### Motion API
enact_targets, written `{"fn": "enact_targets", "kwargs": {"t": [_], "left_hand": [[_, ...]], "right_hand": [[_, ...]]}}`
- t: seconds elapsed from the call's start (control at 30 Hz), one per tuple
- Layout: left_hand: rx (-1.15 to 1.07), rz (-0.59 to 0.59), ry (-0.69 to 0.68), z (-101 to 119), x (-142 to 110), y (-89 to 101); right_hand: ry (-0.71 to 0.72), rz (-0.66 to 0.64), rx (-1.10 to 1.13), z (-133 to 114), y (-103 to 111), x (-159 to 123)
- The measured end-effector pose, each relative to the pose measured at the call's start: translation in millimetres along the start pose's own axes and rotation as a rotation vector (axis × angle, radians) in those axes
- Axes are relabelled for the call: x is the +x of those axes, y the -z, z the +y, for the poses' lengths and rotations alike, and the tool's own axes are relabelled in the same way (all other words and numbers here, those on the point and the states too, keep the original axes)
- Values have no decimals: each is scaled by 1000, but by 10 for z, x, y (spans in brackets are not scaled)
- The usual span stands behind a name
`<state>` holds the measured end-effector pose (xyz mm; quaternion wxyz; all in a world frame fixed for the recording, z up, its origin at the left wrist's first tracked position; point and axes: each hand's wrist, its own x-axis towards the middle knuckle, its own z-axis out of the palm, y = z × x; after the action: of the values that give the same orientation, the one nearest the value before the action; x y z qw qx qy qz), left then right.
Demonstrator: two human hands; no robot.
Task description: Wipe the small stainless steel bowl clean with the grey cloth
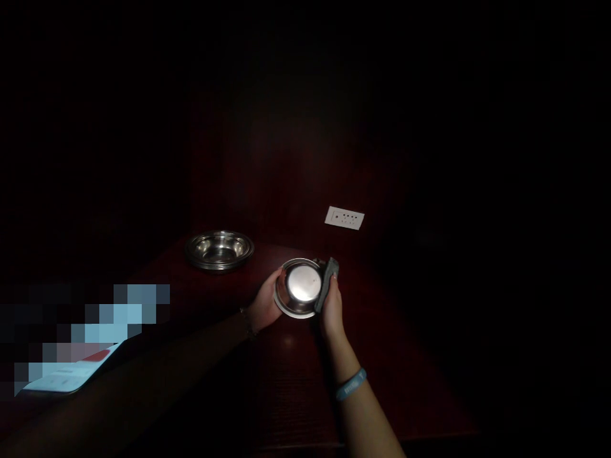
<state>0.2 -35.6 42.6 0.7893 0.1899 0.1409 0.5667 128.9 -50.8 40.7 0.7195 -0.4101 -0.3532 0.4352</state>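
My left hand grips the left rim of a small shiny steel bowl, held tilted above a dark red wooden table. My right hand holds a grey cloth pressed against the bowl's right edge. A blue wristband is on my right wrist, and a thin bracelet sits on my left wrist. The room is very dark, so little else shows.
A stack of larger steel bowls rests on the table at the back left. A white socket plate is on the wall behind. A lit, partly blurred flat object lies at the left edge.
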Motion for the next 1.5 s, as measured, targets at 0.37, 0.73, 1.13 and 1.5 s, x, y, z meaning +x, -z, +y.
{"fn": "enact_targets", "kwargs": {"t": [0.37, 0.73, 1.13, 1.5], "left_hand": [[63, 7, 33, -37, -27, 19], [79, -15, 22, -54, -63, -10], [80, 96, -38, -2, -75, -24], [-36, 105, -127, -6, 5, 57]], "right_hand": [[-90, 11, -137, -75, -7, -53], [-142, -13, -17, -76, -3, -47], [-197, -141, 44, -85, -28, -66], [-269, -239, 71, -21, -37, -83]]}}
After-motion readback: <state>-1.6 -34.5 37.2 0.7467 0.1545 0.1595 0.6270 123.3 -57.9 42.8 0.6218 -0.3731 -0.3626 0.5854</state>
